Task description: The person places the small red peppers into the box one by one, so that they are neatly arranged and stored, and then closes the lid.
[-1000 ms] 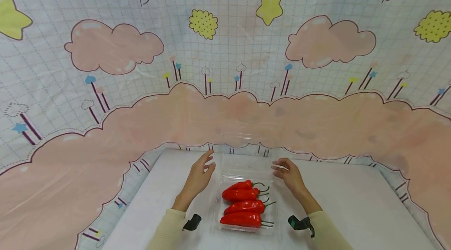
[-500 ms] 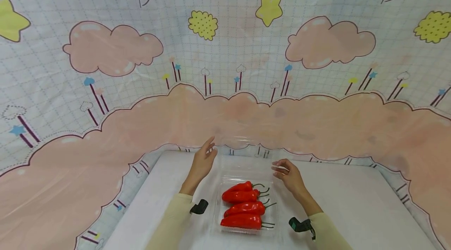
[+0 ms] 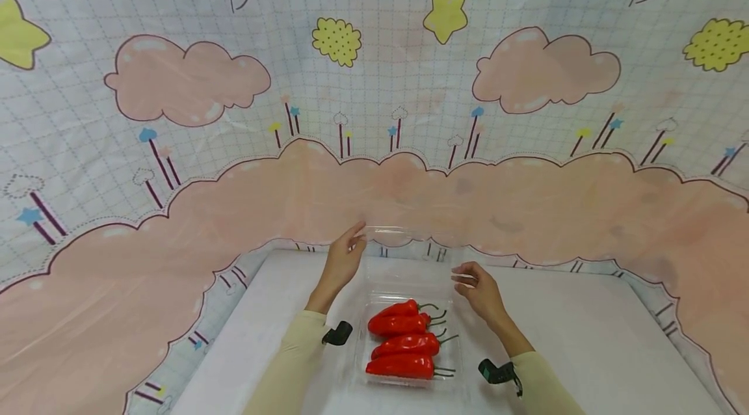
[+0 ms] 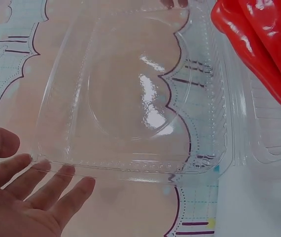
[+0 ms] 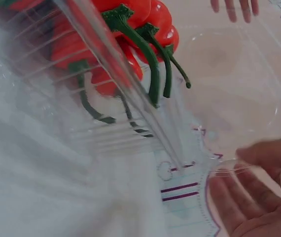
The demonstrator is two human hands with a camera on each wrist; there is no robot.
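A clear plastic clamshell box (image 3: 458,353) lies on the white table with its lid (image 4: 125,98) raised at the back. Several red peppers (image 3: 404,343) with green stems lie in the base, stems to the right. My left hand (image 3: 344,259) is at the lid's far left edge. In the left wrist view, its fingertips (image 4: 86,182) touch the rim from outside, fairly straight, and the thumb stands away from the plastic. My right hand (image 3: 482,291) holds the lid's right edge, with the rim between thumb (image 5: 263,155) and fingers in the right wrist view.
The white table (image 3: 573,337) extends to both sides of the box. Behind it hangs a cloth (image 3: 374,194) printed with clouds and stars. A small black camera (image 3: 337,334) sits at my left wrist, another black camera (image 3: 496,371) at my right.
My left hand has moved up and to the right, from beside the lid to its far left edge. The right hand, box and peppers have stayed almost still.
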